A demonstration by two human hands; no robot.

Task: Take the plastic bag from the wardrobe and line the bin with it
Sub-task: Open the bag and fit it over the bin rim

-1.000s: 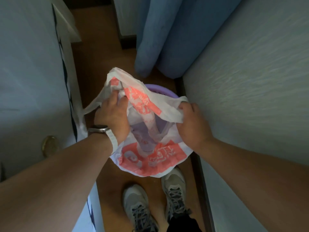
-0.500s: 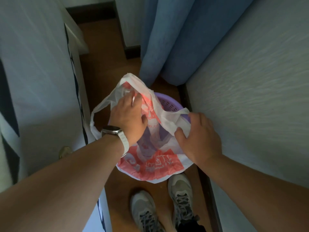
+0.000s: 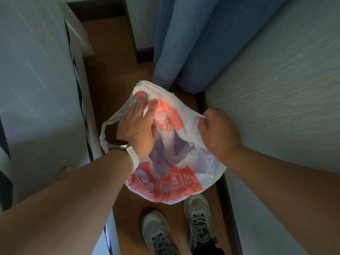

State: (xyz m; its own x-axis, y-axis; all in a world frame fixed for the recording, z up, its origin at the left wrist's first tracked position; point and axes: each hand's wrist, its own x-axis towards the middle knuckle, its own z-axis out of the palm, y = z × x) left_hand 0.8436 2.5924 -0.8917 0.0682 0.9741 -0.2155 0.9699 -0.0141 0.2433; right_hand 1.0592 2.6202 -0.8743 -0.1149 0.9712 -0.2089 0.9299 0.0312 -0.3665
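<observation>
Right hand (image 3: 219,132) fisted on bag (image 3: 171,183)

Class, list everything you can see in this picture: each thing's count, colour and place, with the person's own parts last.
bag: one, white with red print, centre, spread open
bin: one, purple, seen through the bag
curtain: one, blue, top centre
floor: one, brown wood
wall: one, pale, right
watch: one, white strap, left wrist
shoes: two, grey, bottom centre
left hand: flat, pressing the bag
right hand: grip on the bag's edge
</observation>
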